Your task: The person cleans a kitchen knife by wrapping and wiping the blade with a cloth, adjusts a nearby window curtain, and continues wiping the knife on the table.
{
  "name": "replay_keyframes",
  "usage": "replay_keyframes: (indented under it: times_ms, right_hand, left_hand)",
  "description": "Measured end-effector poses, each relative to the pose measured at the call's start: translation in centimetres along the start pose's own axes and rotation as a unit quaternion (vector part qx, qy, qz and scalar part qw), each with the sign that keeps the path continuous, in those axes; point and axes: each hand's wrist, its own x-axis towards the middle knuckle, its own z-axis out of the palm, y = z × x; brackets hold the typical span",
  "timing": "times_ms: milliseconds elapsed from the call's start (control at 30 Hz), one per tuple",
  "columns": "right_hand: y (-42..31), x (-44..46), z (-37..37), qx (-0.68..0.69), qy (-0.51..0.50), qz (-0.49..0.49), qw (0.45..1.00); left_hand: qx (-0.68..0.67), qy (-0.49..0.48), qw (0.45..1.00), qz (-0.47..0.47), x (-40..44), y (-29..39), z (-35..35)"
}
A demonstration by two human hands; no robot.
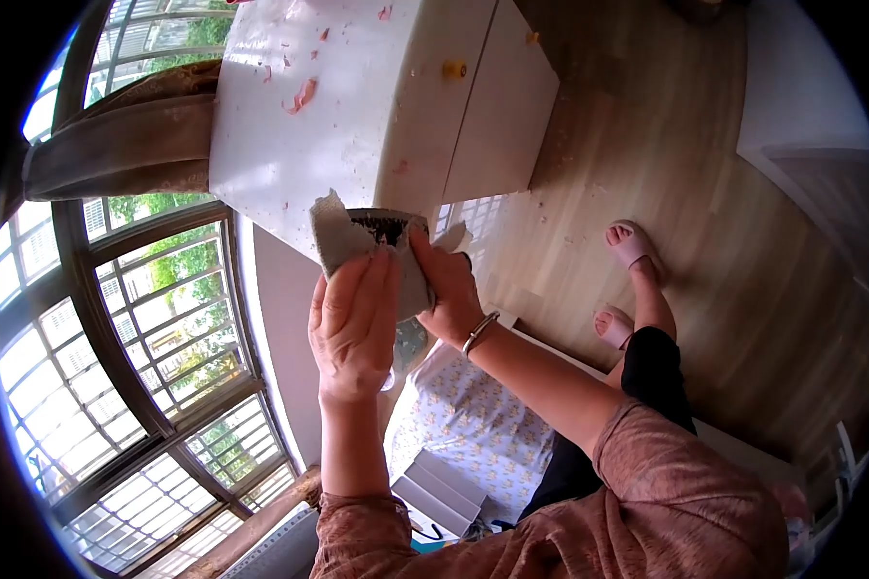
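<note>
Grey fabric piece [336,232] is held in the air by both hands, just beside the near end of the white cabinet [328,106]. Fingers of the left hand [350,328] are bent and grasp it from the left, their tips close to its upper opening. Fingers of the right hand [446,285] grasp the other side, with the thumb near the edge of this opening. The dark interior [384,229] looks rough, but I cannot tell of what it is made. One corner of the fabric stands up, above the left fingers.

Small reddish scraps [302,96] lie on the cabinet top, apart from the hands. A metal bracelet [480,333] is around the right wrist.

I judge that the step in hand is to handle the fabric around its opening, both hands working together. From here, any next move calls for a steady grasp on both sides, and gentle pressure near the rim.
</note>
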Motion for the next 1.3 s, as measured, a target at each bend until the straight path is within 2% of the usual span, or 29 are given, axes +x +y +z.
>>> replay_keyframes:
  times_ms: [67, 100, 200, 233, 267, 333, 467, 600, 800, 900, 1100, 1233, 1300]
  right_hand:
    - [0.9, 1.1, -0.2, -0.063, -0.009, -0.018, 0.998]
    - [0.8, 2.0, -0.4, -0.053, 0.012, -0.041, 0.998]
    - [-0.1, 1.7, -0.8, -0.026, 0.017, -0.032, 0.999]
    - [-1.3, 1.3, -1.0, -0.026, -0.038, 0.05, 0.998]
    - [-1.1, 1.0, -1.0, -0.024, -0.035, 0.049, 0.998]
    - [-0.6, 0.7, -0.9, -0.042, -0.029, -0.012, 0.999]
    - [0.3, 1.6, -0.8, -0.035, 0.025, -0.072, 0.996]
    - [-0.3, 0.4, -0.7, -0.045, 0.0, -0.042, 0.998]
    - [-0.2, 1.0, -0.9, -0.07, 0.035, -0.093, 0.993]
    - [-0.2, 0.0, -0.1, -0.044, 0.018, -0.051, 0.998]
    - [-0.1, 3.2, -0.7, -0.045, 0.039, -0.076, 0.995]
    - [-0.9, 0.9, -0.4, -0.022, 0.043, -0.058, 0.997]
    - [-0.7, 0.8, -0.3, -0.028, 0.03, -0.045, 0.998]
  left_hand:
    - [0.012, 0.014, 1.0, 0.011, 1.1, -0.6, 0.3]
    - [0.025, 0.028, 0.999, 0.02, 1.5, -0.8, 0.4]
    - [0.055, 0.01, 0.998, 0.041, 2.0, -0.5, -0.2]
    - [0.03, 0.018, 0.999, 0.032, 1.4, -0.3, -0.3]
    - [0.032, 0.018, 0.999, 0.036, 1.2, -0.1, -0.4]
    - [0.004, 0.026, 1.0, -0.005, 0.5, 0.2, -0.3]
    - [0.035, 0.054, 0.997, 0.04, 1.1, -0.7, 0.2]
    - [0.057, 0.054, 0.996, 0.042, 0.4, -0.8, 0.0]
    - [0.002, 0.07, 0.998, 0.005, 0.0, -0.8, 0.7]
    - [0.01, 0.064, 0.998, 0.016, -0.4, -1.1, 0.5]
    - [0.029, 0.061, 0.996, 0.059, 2.1, -1.8, 0.3]
    - [0.034, 0.041, 0.996, 0.067, 1.6, -1.2, -0.2]
    - [-0.007, 0.049, 0.998, 0.034, 0.9, -0.5, -0.2]
